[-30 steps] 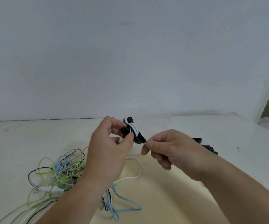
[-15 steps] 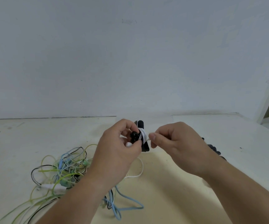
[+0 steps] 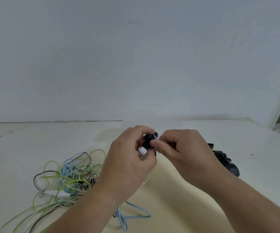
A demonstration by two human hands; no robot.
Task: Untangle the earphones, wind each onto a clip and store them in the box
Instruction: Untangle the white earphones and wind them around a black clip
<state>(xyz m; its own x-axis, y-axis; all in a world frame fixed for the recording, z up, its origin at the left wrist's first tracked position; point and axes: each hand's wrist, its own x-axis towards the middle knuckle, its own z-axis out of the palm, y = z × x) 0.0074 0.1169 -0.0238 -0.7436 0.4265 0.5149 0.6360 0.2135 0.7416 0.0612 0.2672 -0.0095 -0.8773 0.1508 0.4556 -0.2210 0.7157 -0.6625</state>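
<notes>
**White earphone being wound onto a black clip**

The table (image 3: 26,148) bears a tangle (image 3: 65,179) of green, blue and black-and-white leads, lying below and left of the clip (image 3: 147,140). The left hand (image 3: 129,158) curls round the clip, a white earbud (image 3: 142,150) against its thumb. Touching the clip's right side, the right hand (image 3: 184,148) pinches the plug end (image 3: 159,137) of the white cable (image 3: 147,180), whose slack hangs below the clip. To finish well, I judge: hold the cable taut, lay the turns side by side, then tuck the plug so nothing springs loose. Counted: two hands, one clip held, one earphone on it. Spare clips (image 3: 226,163) lie right of the clip, their number unclear, as is the tangle's.
</notes>
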